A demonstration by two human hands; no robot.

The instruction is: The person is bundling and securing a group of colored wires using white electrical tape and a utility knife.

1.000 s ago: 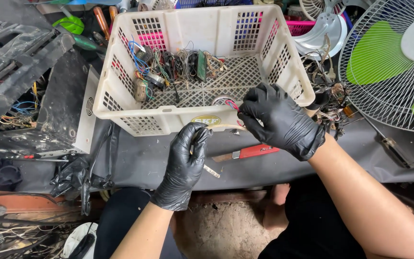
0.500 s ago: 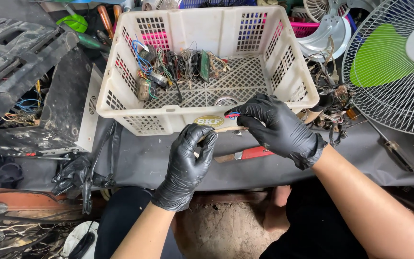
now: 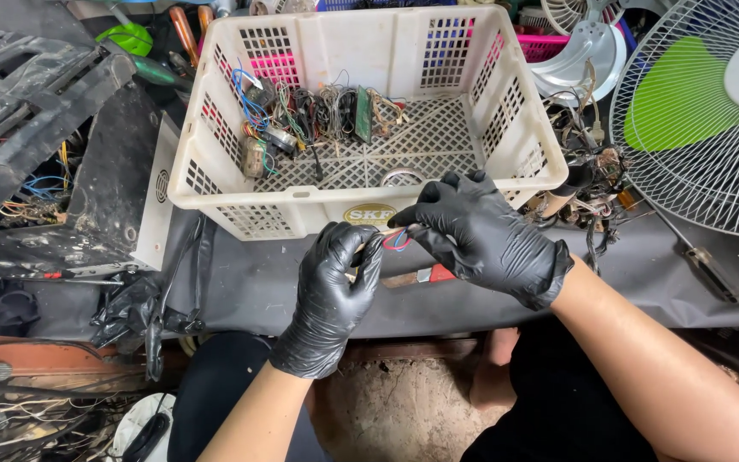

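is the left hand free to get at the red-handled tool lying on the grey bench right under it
Probably not yet. The left hand and right hand both pinch a small red and blue wire piece. The red-handled tool lies uncovered just beneath on the grey bench, so nothing else blocks it.

A dark grey bench (image 3: pixel 250 287) is running across the scene, cluttered along its far edge. Below its near edge, a dusty bare floor (image 3: pixel 404 411) is showing. Even, soft light is falling over everything, casting only faint shadows.
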